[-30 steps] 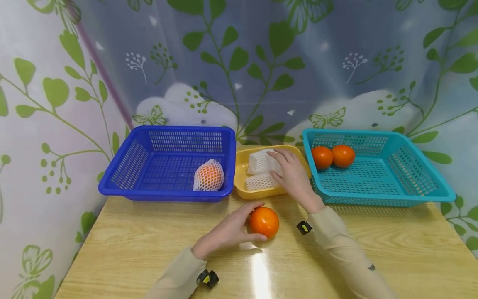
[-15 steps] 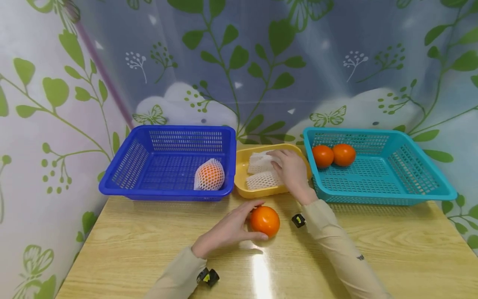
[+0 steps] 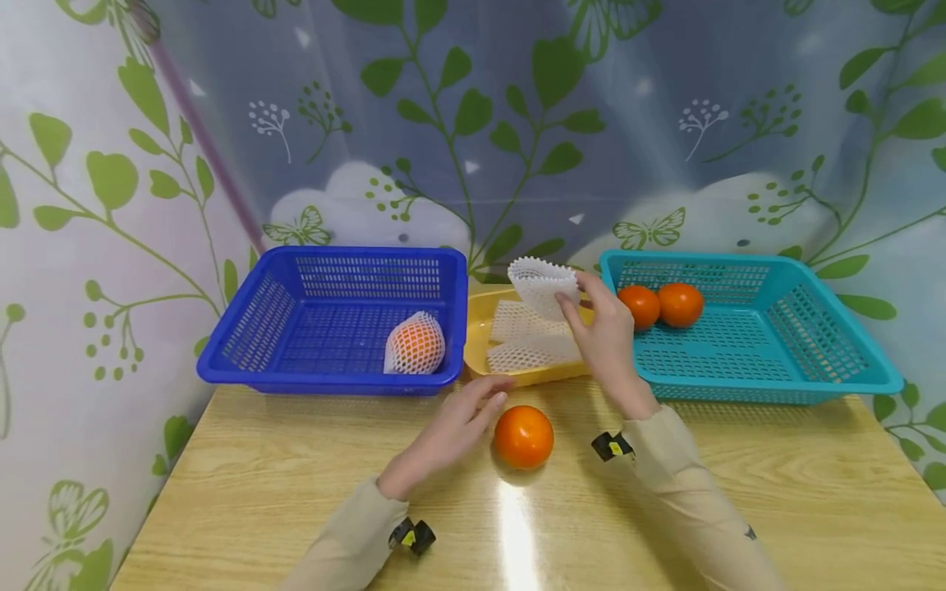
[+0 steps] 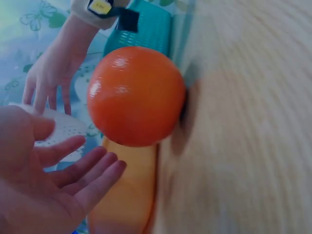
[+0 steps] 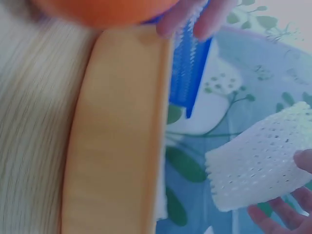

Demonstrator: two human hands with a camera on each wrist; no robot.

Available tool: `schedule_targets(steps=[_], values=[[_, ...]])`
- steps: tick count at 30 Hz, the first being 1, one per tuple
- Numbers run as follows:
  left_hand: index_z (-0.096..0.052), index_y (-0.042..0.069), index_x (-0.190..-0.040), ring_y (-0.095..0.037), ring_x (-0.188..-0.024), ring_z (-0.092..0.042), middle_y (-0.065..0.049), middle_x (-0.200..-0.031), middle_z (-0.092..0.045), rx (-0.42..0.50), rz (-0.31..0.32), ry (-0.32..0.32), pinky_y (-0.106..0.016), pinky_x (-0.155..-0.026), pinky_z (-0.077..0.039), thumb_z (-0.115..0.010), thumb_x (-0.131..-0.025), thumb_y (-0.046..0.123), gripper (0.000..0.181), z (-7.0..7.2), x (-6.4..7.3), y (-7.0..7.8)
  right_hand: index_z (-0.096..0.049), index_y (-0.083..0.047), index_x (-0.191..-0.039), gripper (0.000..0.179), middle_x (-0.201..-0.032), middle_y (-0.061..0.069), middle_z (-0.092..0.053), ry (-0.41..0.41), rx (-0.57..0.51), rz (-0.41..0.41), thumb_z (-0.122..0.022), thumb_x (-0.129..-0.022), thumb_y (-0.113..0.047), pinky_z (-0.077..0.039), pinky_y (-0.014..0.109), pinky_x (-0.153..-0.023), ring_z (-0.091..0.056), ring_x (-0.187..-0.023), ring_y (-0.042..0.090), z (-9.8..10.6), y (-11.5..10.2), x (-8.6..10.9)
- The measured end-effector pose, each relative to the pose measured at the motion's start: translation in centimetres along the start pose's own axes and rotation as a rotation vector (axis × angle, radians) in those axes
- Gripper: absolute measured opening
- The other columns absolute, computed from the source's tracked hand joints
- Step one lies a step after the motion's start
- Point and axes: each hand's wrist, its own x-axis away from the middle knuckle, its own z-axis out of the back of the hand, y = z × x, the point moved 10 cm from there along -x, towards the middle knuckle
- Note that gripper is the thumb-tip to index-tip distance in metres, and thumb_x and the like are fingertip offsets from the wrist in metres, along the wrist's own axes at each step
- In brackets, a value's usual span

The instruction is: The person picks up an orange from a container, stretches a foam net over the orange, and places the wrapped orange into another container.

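Observation:
My right hand point(image 3: 610, 338) pinches a white foam net sleeve point(image 3: 542, 289) by its edge and holds it above the yellow tray point(image 3: 479, 330). In the right wrist view the foam net sleeve point(image 5: 261, 158) hangs with its mesh spread out. A glossy orange round fruit point(image 3: 524, 437) sits on the table in front of the tray. Just left of the fruit, my left hand point(image 3: 452, 428) has its fingers extended and holds nothing. The left wrist view shows a gap between those fingers point(image 4: 100, 183) and the fruit point(image 4: 136, 95).
More foam net sleeves point(image 3: 528, 353) lie in the tray. To the left, a blue basket point(image 3: 318, 341) contains one fruit in a foam net point(image 3: 415, 345). At the right, a teal basket point(image 3: 746, 349) holds two bare fruits point(image 3: 680, 304). A patterned curtain point(image 3: 473, 123) hangs behind.
My right hand has lifted a foam net sleeve up out of the tray. My left hand has let go of the fruit and drawn back to the left; the fruit stays in place.

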Motion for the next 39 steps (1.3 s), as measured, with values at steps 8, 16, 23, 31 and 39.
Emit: schedule_targets(steps=[8, 16, 23, 31, 39], values=[[-0.057, -0.004, -0.134, -0.040, -0.115, -0.064, -0.023, -0.128, -0.064, 0.350, 0.022, 0.126, -0.040, -0.092, -0.058, -0.039, -0.111, 0.015, 0.035, 1.5, -1.4, 1.0, -0.059, 0.003, -0.120, 0.026, -0.111, 0.017, -0.070, 0.013, -0.211, -0.089, -0.068, -0.097, -0.004, -0.059, 0.022, -0.079, -0.070, -0.102, 0.016, 2.1, -1.5, 1.1], [-0.054, -0.009, -0.134, -0.039, -0.117, -0.063, -0.028, -0.129, -0.061, 0.756, 0.196, 0.171, -0.040, -0.098, -0.055, -0.033, -0.113, 0.031, 0.050, 1.2, -2.2, 0.1, -0.050, 0.010, -0.133, 0.038, -0.126, 0.000, -0.064, -0.068, -0.435, -0.072, -0.058, -0.096, 0.012, -0.056, 0.018, -0.086, -0.063, -0.114, 0.003, 2.8, -3.6, 2.8], [-0.055, -0.008, -0.135, -0.019, -0.104, -0.066, -0.019, -0.123, -0.064, 0.898, 0.285, 0.150, -0.039, -0.101, -0.053, -0.041, -0.109, 0.043, 0.058, 0.1, -2.1, -0.3, -0.045, 0.014, -0.137, 0.040, -0.136, -0.001, -0.058, -0.213, -0.571, 0.006, -0.049, -0.097, 0.017, -0.049, 0.022, -0.103, -0.057, -0.126, 0.011, 2.0, -4.9, 4.7], [-0.053, -0.009, -0.137, -0.012, -0.097, -0.065, -0.014, -0.119, -0.066, 0.963, 0.318, 0.176, -0.027, -0.091, -0.055, -0.048, -0.109, 0.032, 0.050, -0.4, -2.0, -0.8, -0.047, 0.003, -0.142, 0.041, -0.137, 0.027, -0.055, -0.327, -0.514, -0.037, -0.048, -0.101, 0.010, -0.047, 0.020, -0.104, -0.055, -0.127, 0.008, 0.4, -4.5, 6.5], [-0.050, -0.008, -0.140, -0.009, -0.095, -0.063, -0.006, -0.116, -0.063, 1.047, 0.337, 0.175, -0.020, -0.082, -0.054, -0.048, -0.109, 0.022, 0.043, -1.0, -2.0, -1.1, -0.043, 0.000, -0.147, 0.045, -0.140, 0.023, -0.055, -0.377, -0.590, -0.088, -0.047, -0.103, 0.008, -0.044, 0.023, -0.108, -0.051, -0.133, 0.013, -0.3, -4.2, 7.1]])
